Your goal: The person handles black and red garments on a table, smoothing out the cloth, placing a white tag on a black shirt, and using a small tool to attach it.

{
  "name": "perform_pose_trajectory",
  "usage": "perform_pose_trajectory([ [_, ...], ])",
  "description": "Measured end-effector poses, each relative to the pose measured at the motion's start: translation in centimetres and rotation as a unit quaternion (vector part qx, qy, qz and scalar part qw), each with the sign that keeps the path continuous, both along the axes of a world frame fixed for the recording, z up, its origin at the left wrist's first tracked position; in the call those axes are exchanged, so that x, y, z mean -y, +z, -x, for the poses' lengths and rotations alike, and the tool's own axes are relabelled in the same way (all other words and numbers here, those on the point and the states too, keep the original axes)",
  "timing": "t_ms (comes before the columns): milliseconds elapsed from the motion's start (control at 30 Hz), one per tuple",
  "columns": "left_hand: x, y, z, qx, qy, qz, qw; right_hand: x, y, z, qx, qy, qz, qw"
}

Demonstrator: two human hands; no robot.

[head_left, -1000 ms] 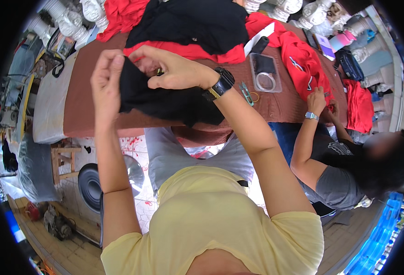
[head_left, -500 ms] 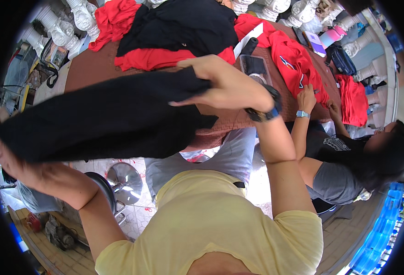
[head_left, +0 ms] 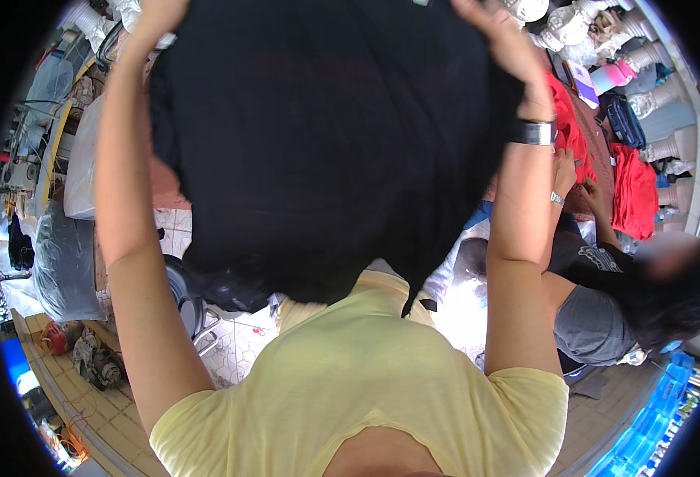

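Note:
A black shirt (head_left: 326, 151) hangs spread out in front of me, held up by its top corners. A small pale label shows at its upper edge. My left hand (head_left: 161, 17) is closed at the upper left corner, its fingertips partly cut off by the picture's edge. At the upper right corner my right hand (head_left: 509, 49), with a watch at the wrist, grips the cloth and is a little blurred. The shirt's lower edge drops toward my lap and hides most of the table.
To my right a co-worker's hands (head_left: 566, 171) handle a red garment (head_left: 560, 103). A folded red pile (head_left: 634, 191), a dark blue bag (head_left: 624, 121) and a pink-topped bottle (head_left: 610, 75) lie beyond. White ornate posts (head_left: 568, 28) line the back. A stool (head_left: 183, 290) stands at my left.
The black shirt has gone from stretched sideways across my left to raised and spread upright in front of me. Both my hands have moved up and apart.

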State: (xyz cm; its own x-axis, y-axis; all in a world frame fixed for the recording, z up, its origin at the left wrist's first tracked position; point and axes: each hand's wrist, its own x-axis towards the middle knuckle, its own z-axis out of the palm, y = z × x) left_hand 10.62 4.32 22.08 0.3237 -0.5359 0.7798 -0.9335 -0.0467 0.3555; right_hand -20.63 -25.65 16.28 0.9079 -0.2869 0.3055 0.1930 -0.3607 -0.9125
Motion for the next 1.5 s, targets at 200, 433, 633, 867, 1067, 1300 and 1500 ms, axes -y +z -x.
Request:
perform_pose_trajectory([
  [200,5.2,-22.6,-1.2,-0.041,0.039,-0.3,0.952,2.4,-19.8,-1.9,-0.238,-0.111,-0.065,0.963],
  [433,5.5,-30.7,4.6,0.022,0.151,-0.319,0.935,-3.3,-24.6,-2.0,-0.108,-0.387,0.35,0.846],
  [633,7.8,-29.6,12.5,0.078,0.11,-0.177,0.975,-5.7,-28.3,-0.9,-0.013,-0.265,0.292,0.919],
  [867,9.9,-33.0,16.8,-0.049,-0.028,-0.245,0.968,-3.4,-28.5,-2.3,-0.039,-0.225,0.196,0.954],
  [1067,9.8,-33.5,16.3,-0.023,-0.031,-0.254,0.966,-2.4,-27.6,-3.1,-0.094,-0.176,0.228,0.953],
  [1300,9.6,-33.7,16.3,0.006,-0.02,-0.258,0.966,-1.6,-26.7,-4.0,-0.139,-0.109,0.244,0.954],
  [1500,9.5,-33.4,16.3,0.023,-0.018,-0.28,0.96,-1.0,-26.8,-3.1,-0.062,-0.055,0.237,0.968],
])
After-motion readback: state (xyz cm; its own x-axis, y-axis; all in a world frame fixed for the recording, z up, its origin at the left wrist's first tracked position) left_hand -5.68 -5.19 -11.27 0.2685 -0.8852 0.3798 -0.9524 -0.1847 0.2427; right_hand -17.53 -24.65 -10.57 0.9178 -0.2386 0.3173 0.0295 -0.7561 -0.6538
